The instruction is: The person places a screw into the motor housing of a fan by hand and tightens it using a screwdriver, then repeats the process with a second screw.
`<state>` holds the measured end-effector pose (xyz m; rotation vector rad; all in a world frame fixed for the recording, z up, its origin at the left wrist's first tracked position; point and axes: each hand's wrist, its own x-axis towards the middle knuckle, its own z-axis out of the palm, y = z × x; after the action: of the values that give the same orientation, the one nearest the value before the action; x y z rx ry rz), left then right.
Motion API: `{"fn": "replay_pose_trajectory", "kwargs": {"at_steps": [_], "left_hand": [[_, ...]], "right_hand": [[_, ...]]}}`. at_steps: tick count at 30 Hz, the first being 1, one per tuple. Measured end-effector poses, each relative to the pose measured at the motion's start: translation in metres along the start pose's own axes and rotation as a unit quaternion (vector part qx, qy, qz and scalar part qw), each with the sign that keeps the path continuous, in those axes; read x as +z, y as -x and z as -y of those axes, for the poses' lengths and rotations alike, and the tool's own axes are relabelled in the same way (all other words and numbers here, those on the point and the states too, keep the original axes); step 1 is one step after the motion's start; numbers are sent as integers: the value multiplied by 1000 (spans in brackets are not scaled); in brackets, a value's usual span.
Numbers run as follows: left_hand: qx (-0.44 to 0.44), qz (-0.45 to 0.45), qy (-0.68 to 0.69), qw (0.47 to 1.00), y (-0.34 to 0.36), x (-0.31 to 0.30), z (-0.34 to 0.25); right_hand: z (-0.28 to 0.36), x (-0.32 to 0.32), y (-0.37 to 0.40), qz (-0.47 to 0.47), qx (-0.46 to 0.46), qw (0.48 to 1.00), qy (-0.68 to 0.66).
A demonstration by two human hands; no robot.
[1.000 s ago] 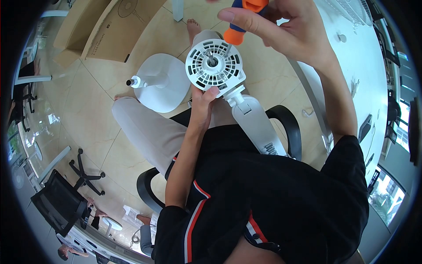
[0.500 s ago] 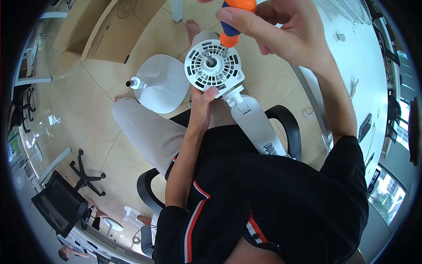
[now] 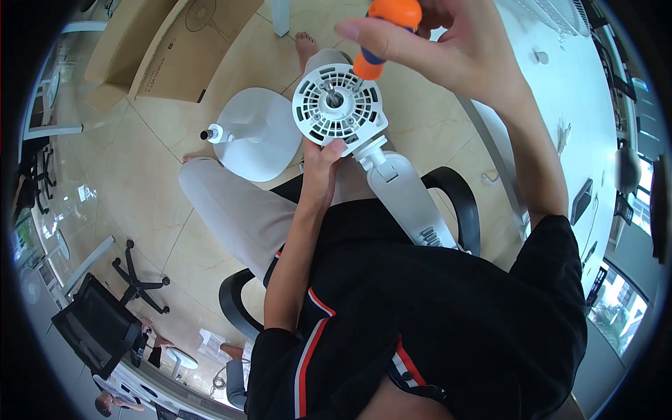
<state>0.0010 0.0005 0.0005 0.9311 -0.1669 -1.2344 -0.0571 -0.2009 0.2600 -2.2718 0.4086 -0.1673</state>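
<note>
A round white slotted motor housing (image 3: 338, 105) with a metal shaft at its centre sits above my lap, joined to a white neck and body (image 3: 406, 196) that slants down toward the chair. My left hand (image 3: 324, 164) grips the lower rim of the housing, thumb on top. Above the housing, my right hand (image 3: 448, 49) is closed on the handle of an orange and blue screwdriver (image 3: 371, 59). The tool's metal shank points down to the upper right part of the housing; where its tip meets a screw is too small to tell.
A round white base with a short pole (image 3: 259, 140) stands on the floor to the left. An open cardboard box (image 3: 182, 56) lies beyond it. On the right is a white table (image 3: 560, 105) with a fan grille (image 3: 560, 14). A black chair (image 3: 98, 322) and people are at lower left.
The screwdriver's handle has tipped a little to the right, and the fingers of my right hand have shifted around it. My left hand and the housing are nearly where they were.
</note>
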Motion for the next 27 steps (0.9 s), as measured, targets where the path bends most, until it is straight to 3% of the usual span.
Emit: {"fn": "replay_pose_trajectory", "kwargs": {"at_steps": [2, 4, 5, 7, 11, 14, 17, 20, 22, 23, 25, 27], "left_hand": [[1, -6, 5, 1000, 1, 2, -2], [5, -7, -6, 1000, 2, 3, -1], [11, -5, -20, 1000, 2, 2, 1], [18, 1, -34, 999, 1, 1, 1], [21, 2, -33, 999, 1, 3, -1], [21, 0, -33, 999, 1, 2, 0], [18, 7, -33, 999, 0, -2, 3], [22, 7, -33, 999, 0, -2, 2], [22, 6, -33, 999, 0, -1, 3], [22, 5, -33, 999, 0, -1, 3], [22, 6, -33, 999, 0, -2, 3], [24, 9, -34, 999, 0, -1, 2]], "right_hand": [[15, 5, -5, -49, 25, 998, -19], [0, 15, -9, -64, -63, 991, -97], [-36, 26, -12, -38, -152, 975, -155], [-44, 25, -9, 18, -204, 959, -197], [-6, 11, 10, 32, -119, 989, -76], [-11, -10, 2, 64, -193, 979, 21], [-24, -4, 0, 12, -217, 973, 84], [-2, 5, 2, -39, -126, 991, 31], [5, 15, 1, -83, -124, 989, -1], [-1, 26, 0, -120, -166, 979, 4], [1, 28, 2, -125, -185, 974, 23], [8, 8, 9, -58, -163, 983, 55]]}}
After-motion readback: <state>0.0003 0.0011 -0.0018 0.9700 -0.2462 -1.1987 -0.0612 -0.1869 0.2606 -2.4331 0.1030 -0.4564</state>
